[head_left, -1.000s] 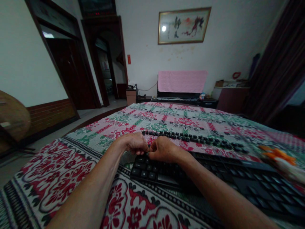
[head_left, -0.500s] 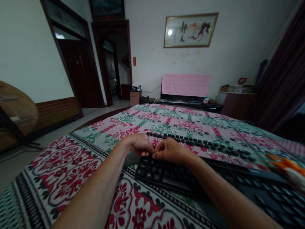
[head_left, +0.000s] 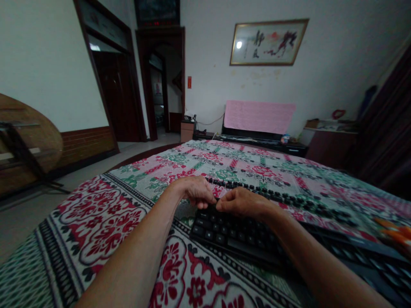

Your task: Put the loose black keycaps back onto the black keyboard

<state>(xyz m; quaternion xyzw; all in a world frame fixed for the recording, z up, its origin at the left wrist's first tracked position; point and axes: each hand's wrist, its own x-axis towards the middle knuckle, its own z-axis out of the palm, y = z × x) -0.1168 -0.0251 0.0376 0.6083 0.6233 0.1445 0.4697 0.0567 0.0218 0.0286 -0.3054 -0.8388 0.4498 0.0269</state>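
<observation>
A black keyboard (head_left: 231, 234) lies on the flower-patterned cloth. My left hand (head_left: 198, 193) is closed over its upper left corner, fingers curled down and thumb toward the right. Close against it, my right hand (head_left: 239, 201) pinches at the same spot with thumb and forefinger. A small dark bit shows between the two sets of fingertips, too small to name. Behind the hands, loose black keycaps (head_left: 282, 196) lie in rows on the cloth. My right forearm hides part of the keyboard; more black keys (head_left: 362, 256) show to its right.
An orange-and-white item (head_left: 396, 233) lies at the right edge. The patterned cloth (head_left: 115, 222) covers the table. Beyond it stand a low black cabinet with a pink cloth (head_left: 260, 116) above, and a side cabinet (head_left: 330, 143). A round folded tabletop (head_left: 28, 132) leans at left.
The view has turned slightly left, so everything sits further right in it. Both hands stay together at the keyboard's upper left corner, with only slight finger movement.
</observation>
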